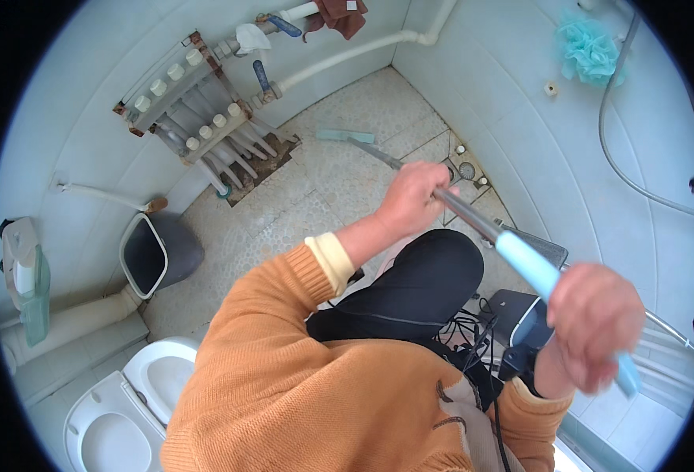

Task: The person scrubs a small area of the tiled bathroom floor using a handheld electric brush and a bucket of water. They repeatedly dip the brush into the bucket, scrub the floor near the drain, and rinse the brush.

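My left hand (pixel 415 197) grips the steel pole of a long-handled floor tool (pixel 471 215), possibly a squeegee or brush. Farther up the same tool, my right hand (pixel 595 324) is closed around the light blue plastic grip; it is blurred, and a black strap circles its wrist. The pole slants down and away across the view. Its narrow pale blue head (pixel 345 136) rests on the pebble-patterned tile floor (pixel 288 194), between the pipe manifold and the wall corner.
At left are a heating manifold (pixel 176 106) with several pipes, a grey bin (pixel 185 248) and a white toilet (pixel 164 371). A round floor drain (pixel 467 171) lies by the right wall. A dark bin (pixel 515 315) and loose black cables (pixel 471 330) are beside my leg.
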A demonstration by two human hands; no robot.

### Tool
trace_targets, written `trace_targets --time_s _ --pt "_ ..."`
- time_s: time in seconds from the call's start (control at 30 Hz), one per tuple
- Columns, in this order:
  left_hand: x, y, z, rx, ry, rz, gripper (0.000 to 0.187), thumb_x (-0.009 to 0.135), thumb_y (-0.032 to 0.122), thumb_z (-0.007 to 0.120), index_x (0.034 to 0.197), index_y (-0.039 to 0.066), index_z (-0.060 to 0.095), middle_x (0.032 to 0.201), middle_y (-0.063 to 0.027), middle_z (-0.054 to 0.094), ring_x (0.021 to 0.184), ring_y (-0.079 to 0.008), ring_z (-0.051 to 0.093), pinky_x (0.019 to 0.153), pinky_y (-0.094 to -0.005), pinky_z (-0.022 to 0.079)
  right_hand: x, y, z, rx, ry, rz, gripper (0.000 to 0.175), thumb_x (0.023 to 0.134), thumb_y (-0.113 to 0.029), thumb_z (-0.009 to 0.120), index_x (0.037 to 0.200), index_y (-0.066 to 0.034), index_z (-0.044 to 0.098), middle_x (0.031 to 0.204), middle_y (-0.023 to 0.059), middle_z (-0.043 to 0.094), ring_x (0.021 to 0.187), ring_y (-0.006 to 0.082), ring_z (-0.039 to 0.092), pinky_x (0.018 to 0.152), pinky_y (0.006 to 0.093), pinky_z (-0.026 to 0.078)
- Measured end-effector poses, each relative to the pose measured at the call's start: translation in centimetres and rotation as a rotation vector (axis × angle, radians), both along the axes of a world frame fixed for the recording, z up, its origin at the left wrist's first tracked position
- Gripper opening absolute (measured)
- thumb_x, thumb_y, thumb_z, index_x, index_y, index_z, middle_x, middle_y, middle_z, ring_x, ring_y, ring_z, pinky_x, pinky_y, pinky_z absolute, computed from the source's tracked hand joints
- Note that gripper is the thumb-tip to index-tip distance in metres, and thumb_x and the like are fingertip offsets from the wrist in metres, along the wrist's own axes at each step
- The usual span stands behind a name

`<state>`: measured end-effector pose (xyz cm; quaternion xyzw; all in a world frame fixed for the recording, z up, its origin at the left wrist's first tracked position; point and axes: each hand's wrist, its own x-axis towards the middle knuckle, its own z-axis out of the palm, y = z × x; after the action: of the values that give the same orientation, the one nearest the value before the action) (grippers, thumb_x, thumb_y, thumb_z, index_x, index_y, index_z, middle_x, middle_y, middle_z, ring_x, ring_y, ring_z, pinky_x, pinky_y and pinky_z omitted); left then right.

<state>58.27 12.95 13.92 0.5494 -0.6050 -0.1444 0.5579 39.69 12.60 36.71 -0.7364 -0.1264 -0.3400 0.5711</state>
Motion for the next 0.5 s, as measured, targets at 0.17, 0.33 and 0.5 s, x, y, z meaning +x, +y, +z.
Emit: trace_targets --time_s 0.17,0.33,0.5 --pt "1.8 0.3 1.3 0.007 -0.023 -0.176 0.019 0.080 0.013 0.069 0.076 0.007 0.051 0.070 -0.0083 0.054 0.072 -0.0319 0.054 0.070 -0.0381 0.041 -0.3 -2.3 1.8 -0.065 0.201 0.197 0.032 0.077 -0.021 0.078 0.062 -0.0101 0.052 0.057 -0.0048 0.055 0.049 0.0118 0.054 0.061 0.0286 0.049" --pt "3.6 -0.1 0.1 -0.046 -0.133 -0.051 0.018 0.078 0.013 0.070 0.077 0.007 0.053 0.071 -0.0083 0.055 0.074 -0.0321 0.055 0.071 -0.0380 0.042 2.9 -1.1 1.9 -0.068 0.194 0.140 0.041 0.081 -0.031 0.074 0.055 -0.0148 0.047 0.053 -0.0070 0.055 0.046 0.0072 0.054 0.065 0.0251 0.048" --pt "8.1 0.1 -2.4 -0.005 -0.091 0.104 0.017 0.079 0.012 0.070 0.081 0.006 0.054 0.078 -0.0097 0.057 0.080 -0.0320 0.056 0.072 -0.0393 0.042 7.2 1.9 -1.8 -0.227 0.238 -0.245 0.036 0.074 -0.019 0.074 0.056 -0.0096 0.044 0.057 0.0013 0.053 0.056 0.0177 0.057 0.068 0.0338 0.048"
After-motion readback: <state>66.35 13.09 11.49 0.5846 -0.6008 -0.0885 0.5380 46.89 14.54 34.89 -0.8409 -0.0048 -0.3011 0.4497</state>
